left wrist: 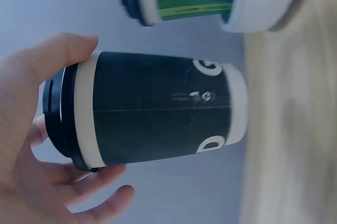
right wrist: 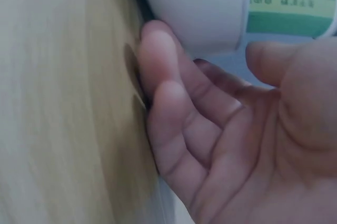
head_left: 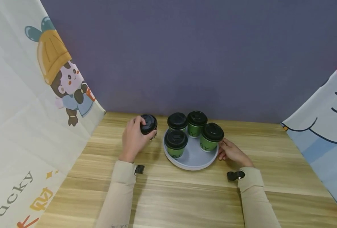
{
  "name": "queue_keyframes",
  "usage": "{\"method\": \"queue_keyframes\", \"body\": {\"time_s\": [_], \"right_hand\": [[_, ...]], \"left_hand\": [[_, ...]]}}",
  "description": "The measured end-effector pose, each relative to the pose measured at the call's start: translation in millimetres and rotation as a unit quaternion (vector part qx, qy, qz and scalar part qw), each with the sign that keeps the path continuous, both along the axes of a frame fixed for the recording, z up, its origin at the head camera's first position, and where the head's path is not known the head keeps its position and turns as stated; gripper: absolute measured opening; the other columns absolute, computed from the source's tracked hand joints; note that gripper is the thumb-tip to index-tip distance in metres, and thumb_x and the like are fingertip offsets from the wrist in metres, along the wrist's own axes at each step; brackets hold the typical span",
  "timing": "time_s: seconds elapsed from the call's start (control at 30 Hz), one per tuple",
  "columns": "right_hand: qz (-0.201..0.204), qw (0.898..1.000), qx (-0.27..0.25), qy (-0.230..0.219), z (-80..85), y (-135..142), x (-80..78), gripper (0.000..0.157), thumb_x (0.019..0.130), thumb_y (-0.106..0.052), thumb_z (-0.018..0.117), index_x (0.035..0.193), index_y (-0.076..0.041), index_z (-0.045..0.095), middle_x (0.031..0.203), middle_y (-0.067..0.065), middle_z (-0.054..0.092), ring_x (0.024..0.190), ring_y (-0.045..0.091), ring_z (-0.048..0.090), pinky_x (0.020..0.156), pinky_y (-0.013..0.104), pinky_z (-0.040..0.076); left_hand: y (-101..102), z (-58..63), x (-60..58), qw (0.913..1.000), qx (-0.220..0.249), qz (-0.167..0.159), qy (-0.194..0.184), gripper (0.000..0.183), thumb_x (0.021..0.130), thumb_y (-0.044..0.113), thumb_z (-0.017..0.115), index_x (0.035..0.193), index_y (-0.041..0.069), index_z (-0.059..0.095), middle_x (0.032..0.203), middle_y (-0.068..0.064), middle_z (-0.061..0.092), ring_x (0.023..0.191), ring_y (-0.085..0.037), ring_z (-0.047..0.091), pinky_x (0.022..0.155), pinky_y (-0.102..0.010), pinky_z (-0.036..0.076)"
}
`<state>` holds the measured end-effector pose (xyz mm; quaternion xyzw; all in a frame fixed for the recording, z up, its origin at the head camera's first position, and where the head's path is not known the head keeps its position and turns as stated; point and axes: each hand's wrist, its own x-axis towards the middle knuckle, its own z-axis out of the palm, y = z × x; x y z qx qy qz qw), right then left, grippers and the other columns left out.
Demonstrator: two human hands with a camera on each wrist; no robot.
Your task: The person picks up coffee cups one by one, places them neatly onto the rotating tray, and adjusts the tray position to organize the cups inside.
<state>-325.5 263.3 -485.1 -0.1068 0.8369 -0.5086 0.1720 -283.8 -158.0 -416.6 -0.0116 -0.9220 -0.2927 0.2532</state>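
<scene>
My left hand (head_left: 134,136) grips a dark paper cup (left wrist: 158,108) around its black lid (head_left: 149,123), left of the tray. In the left wrist view the cup shows white letters and a white base; whether it touches the table I cannot tell. A round pale tray (head_left: 191,162) bears several green paper cups with black lids, among them a front left cup (head_left: 175,152) and a right cup (head_left: 208,144). At the tray's right edge, my right hand (head_left: 233,152) holds the rim, fingertips (right wrist: 160,50) low against its outer side and thumb near its top.
The wooden table (head_left: 185,196) runs back to a plain dark blue-grey backdrop (head_left: 197,53). Printed cloths hang on both sides, the left cloth (head_left: 20,104) with a cartoon figure. Two green cups stand at the tray's back, a back cup (head_left: 197,128) beside the other.
</scene>
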Motion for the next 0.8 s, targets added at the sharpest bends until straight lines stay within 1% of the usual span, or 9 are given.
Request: {"method": "queue_keyframes", "body": {"time_s": [0.1,0.3,0.47,0.67,0.8], "right_hand": [[-0.015,1.000,0.011,0.002,-1.8,-2,-0.4,0.042,0.114,-0.026,0.030,0.145,0.002,0.035,0.084,0.010,0.065,0.064,0.013,0.064,0.056,0.025,0.052],[-0.032,0.999,0.024,-0.008,-2.1,-3,-1.0,0.039,0.113,-0.019,0.029,0.145,0.003,0.034,0.082,0.006,0.064,0.062,0.011,0.062,0.056,0.025,0.051],[-0.022,0.999,0.026,-0.011,0.8,-3,-1.4,0.038,0.111,-0.014,0.031,0.143,0.004,0.036,0.084,0.006,0.064,0.065,0.011,0.063,0.058,0.025,0.051],[-0.005,1.000,0.006,-0.016,3.0,-2,-1.0,0.037,0.109,-0.013,0.033,0.139,0.009,0.036,0.083,0.003,0.065,0.065,0.010,0.063,0.058,0.024,0.052],[0.005,1.000,0.001,-0.021,2.8,0,-0.2,0.038,0.109,-0.014,0.034,0.140,0.009,0.035,0.084,0.004,0.065,0.066,0.011,0.064,0.059,0.025,0.052]], "left_hand": [[0,10.6,6.0,1.0000,-0.002,-0.005,0.005,0.053,0.079,0.050,0.086,0.103,0.017,0.051,0.122,-0.013,0.062,0.110,-0.036,0.060,0.086,-0.056,0.053],[-2,30.6,18.5,0.9998,-0.003,-0.014,0.017,0.056,0.079,0.052,0.085,0.108,0.016,0.053,0.120,-0.011,0.063,0.106,-0.035,0.061,0.083,-0.056,0.054],[-3,43.8,29.8,0.9992,0.005,-0.022,0.033,0.057,0.079,0.052,0.085,0.110,0.016,0.054,0.122,-0.011,0.062,0.107,-0.034,0.061,0.082,-0.056,0.054],[-2,53.3,39.0,0.9972,0.019,-0.041,0.060,0.060,0.078,0.053,0.086,0.110,0.015,0.053,0.123,-0.011,0.062,0.105,-0.031,0.060,0.080,-0.053,0.054],[0,59.0,44.1,0.9954,0.034,-0.054,0.071,0.064,0.076,0.054,0.087,0.113,0.013,0.053,0.120,-0.010,0.062,0.106,-0.031,0.060,0.083,-0.052,0.053]]}}
